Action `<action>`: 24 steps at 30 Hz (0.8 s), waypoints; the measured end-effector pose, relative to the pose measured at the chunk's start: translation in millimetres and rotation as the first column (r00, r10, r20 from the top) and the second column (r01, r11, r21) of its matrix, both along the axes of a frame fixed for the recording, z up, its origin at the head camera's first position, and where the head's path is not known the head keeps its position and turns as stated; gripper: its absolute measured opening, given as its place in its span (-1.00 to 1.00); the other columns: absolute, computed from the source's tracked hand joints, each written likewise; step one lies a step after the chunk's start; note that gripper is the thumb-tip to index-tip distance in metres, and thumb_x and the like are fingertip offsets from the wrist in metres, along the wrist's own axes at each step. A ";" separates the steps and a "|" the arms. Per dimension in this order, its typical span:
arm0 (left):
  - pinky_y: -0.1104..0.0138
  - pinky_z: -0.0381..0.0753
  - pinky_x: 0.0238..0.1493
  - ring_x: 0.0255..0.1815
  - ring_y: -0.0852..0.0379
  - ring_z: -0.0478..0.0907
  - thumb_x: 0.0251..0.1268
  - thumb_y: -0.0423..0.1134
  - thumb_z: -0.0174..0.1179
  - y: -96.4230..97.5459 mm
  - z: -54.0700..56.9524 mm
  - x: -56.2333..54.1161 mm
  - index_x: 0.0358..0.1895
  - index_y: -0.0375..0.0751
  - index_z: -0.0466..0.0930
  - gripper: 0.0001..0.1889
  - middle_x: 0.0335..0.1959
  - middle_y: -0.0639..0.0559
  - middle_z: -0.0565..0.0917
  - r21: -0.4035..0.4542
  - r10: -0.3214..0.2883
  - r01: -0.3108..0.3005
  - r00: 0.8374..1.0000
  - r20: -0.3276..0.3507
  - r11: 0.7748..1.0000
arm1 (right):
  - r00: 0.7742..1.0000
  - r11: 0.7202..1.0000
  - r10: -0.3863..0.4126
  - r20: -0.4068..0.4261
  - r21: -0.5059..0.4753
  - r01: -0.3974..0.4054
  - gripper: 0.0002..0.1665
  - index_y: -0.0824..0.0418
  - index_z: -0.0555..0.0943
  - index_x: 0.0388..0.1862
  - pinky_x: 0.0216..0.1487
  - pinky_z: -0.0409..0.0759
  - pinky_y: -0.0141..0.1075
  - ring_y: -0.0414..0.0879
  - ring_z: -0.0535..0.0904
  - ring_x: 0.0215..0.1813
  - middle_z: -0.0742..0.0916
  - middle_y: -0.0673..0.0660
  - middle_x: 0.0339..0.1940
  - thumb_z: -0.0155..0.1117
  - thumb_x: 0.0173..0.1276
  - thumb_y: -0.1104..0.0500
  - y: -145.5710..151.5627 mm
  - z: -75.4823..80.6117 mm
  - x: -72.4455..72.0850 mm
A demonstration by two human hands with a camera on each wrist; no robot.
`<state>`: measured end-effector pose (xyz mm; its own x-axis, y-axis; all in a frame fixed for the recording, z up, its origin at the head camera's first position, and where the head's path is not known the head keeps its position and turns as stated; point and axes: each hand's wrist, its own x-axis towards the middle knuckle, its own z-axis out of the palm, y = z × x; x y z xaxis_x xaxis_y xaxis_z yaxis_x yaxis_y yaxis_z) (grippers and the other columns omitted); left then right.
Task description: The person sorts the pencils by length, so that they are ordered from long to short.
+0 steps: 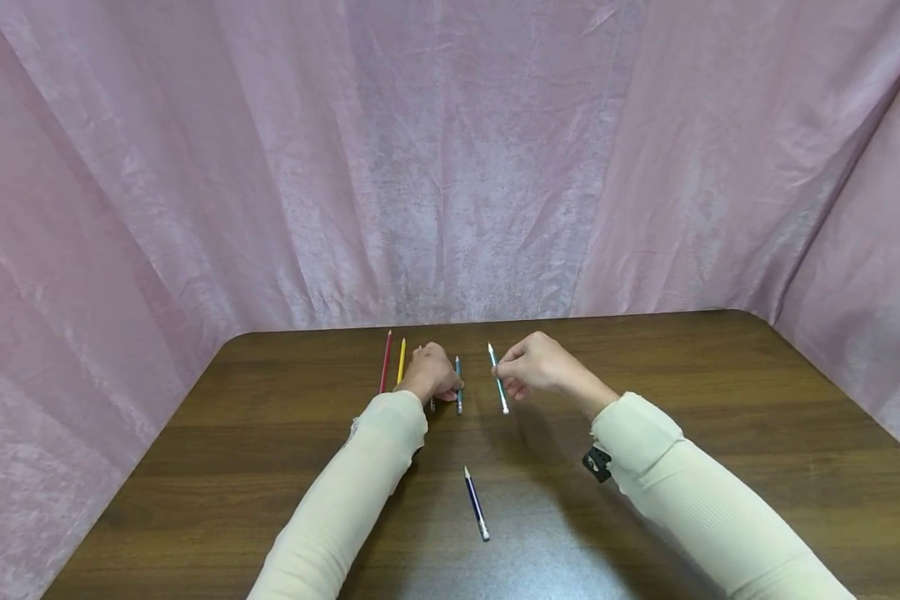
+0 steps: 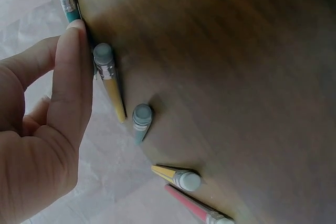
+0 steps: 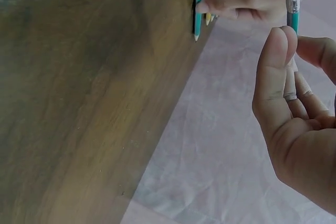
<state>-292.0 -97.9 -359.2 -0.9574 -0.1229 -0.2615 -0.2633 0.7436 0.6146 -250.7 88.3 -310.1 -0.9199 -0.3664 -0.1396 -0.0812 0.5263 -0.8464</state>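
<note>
My left hand [image 1: 433, 368] is low over the far part of the table, thumb and finger pinching a teal pencil [image 1: 459, 407] near its middle. To its right, my right hand [image 1: 536, 365] holds a second teal pencil [image 1: 503, 400] between thumb and fingertips, tilted, eraser end toward me. Beside the left hand, the left wrist view shows a yellow pencil [image 2: 112, 90], another teal pencil [image 2: 142, 121], a second yellow pencil [image 2: 184, 178] and a red pencil [image 2: 191, 204] in a row. The left hand partly covers this row in the head view.
Nearer to me on the brown wooden table [image 1: 232, 467] lies a dark blue pencil [image 1: 476, 504], its point facing away. A pink curtain [image 1: 480, 167] hangs behind the table's far edge and along both sides.
</note>
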 end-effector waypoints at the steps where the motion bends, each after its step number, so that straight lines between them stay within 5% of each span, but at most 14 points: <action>1: 0.39 0.73 -0.13 -0.83 0.27 0.53 0.14 -0.40 0.45 0.0 0.3 0.0 -0.57 -0.36 0.63 -0.79 -0.79 0.01 0.60 0.008 0.002 -0.002 1.000 0.006 1.000 | 1.000 1.000 -0.010 0.006 0.004 0.010 -0.79 0.49 0.71 -0.22 -0.28 0.79 -0.16 -0.09 0.69 -0.51 0.74 0.19 -0.54 0.26 0.36 0.31 -1.5 -0.4 -2.8; 9: 0.38 0.74 -0.44 -0.80 0.23 0.56 0.16 -0.41 0.43 -0.3 -0.2 -3.3 -0.54 -0.39 0.65 -0.81 -0.71 -0.07 0.64 0.033 -0.005 0.004 1.000 0.028 0.999 | 0.995 0.996 -0.088 0.055 0.035 0.086 -0.79 0.48 0.72 -0.21 -0.28 0.79 -0.21 -0.17 0.67 -0.55 0.73 0.13 -0.58 0.30 0.35 0.29 -16.7 -12.6 -21.4; 13: 0.35 0.76 -0.22 -0.79 0.22 0.58 0.16 -0.39 0.44 -0.8 -0.3 -4.4 -0.50 -0.39 0.63 -0.81 -0.68 -0.09 0.66 0.020 -0.006 0.005 1.000 0.025 1.000 | 0.992 0.993 -0.111 0.066 0.049 0.108 -0.81 0.47 0.72 -0.25 -0.36 0.77 -0.28 -0.19 0.64 -0.58 0.71 0.12 -0.61 0.29 0.33 0.31 -24.3 -19.5 -28.0; 19: 0.33 0.77 -0.29 -0.80 0.22 0.57 0.17 -0.40 0.43 -0.6 -1.3 -4.5 -0.54 -0.38 0.64 -0.80 -0.70 -0.08 0.65 0.027 -0.008 0.007 1.000 0.021 1.000 | 0.983 0.987 -0.152 0.107 0.061 0.146 -0.86 0.46 0.71 -0.31 -0.39 0.77 -0.30 -0.19 0.63 -0.59 0.70 0.13 -0.61 0.32 0.30 0.35 -32.6 -28.4 -38.4; 24: 0.31 0.74 -0.09 -0.82 0.24 0.54 0.19 -0.39 0.43 -0.3 -0.3 -3.3 -0.55 -0.39 0.65 -0.79 -0.77 -0.01 0.61 0.029 -0.011 0.010 1.000 0.024 1.000 | 0.969 0.980 -0.195 0.153 0.075 0.185 -0.89 0.45 0.70 -0.32 -0.43 0.75 -0.32 -0.18 0.62 -0.60 0.70 0.13 -0.61 0.34 0.31 0.35 -39.1 -37.3 -46.2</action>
